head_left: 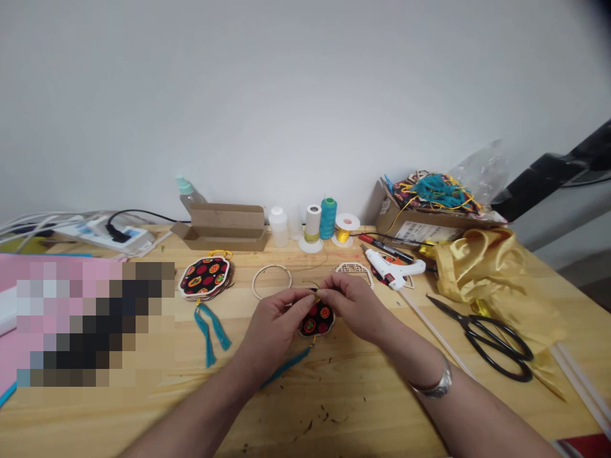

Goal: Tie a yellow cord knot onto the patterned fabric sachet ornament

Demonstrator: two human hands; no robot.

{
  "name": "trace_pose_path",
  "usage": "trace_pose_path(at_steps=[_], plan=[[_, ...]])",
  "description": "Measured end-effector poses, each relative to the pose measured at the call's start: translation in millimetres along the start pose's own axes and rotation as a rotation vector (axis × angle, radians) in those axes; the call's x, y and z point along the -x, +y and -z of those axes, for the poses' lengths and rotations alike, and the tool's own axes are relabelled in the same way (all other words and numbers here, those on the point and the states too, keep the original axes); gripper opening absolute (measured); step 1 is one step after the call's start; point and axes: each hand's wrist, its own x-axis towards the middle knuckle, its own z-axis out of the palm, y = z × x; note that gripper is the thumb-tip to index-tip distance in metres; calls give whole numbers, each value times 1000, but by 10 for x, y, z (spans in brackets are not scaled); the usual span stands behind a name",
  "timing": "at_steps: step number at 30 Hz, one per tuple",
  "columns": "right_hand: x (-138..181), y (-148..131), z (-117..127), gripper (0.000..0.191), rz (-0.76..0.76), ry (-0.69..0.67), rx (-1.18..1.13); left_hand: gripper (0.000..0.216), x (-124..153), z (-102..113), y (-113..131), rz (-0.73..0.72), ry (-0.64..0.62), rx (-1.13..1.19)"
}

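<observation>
Between my hands, low over the wooden table, is a dark floral pendant (317, 321) with a pale scalloped rim. A teal tassel (287, 366) trails from its lower end toward the left. My left hand (281, 318) pinches at the pendant's top edge with thumb and forefinger. My right hand (351, 302) is closed at the same spot, its fingertips meeting the left ones around what looks like a thin yellow cord. The fingers hide most of that cord. A pale wooden ring (272, 266) lies just beyond my left hand, and a lattice wood frame (354, 267) beyond my right.
At left lie stacked floral pendants (204, 278) with teal tassels. Behind stand an open cardboard box (226, 229), a white bottle (279, 227) and a teal thread spool (328, 219). To the right are a glue gun (394, 268), black scissors (496, 343), gold cloth (477, 267) and a filled carton (410, 229).
</observation>
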Motion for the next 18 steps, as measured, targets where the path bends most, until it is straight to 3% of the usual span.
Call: trace_pose_path(at_steps=[4, 12, 15, 18], plan=[[-15, 10, 24, 15, 66, 68, 102, 16, -49, 59, -60, -160, 121, -135], [-31, 24, 38, 17, 94, 171, 215, 15, -51, 69, -78, -321, 106, -356], [-45, 46, 22, 17, 59, 184, 115, 17, -34, 31, -86, -379, 41, -394], [-53, 50, -8, 16, -24, 138, -127, 17, -28, 1, -114, -387, -13, -422]])
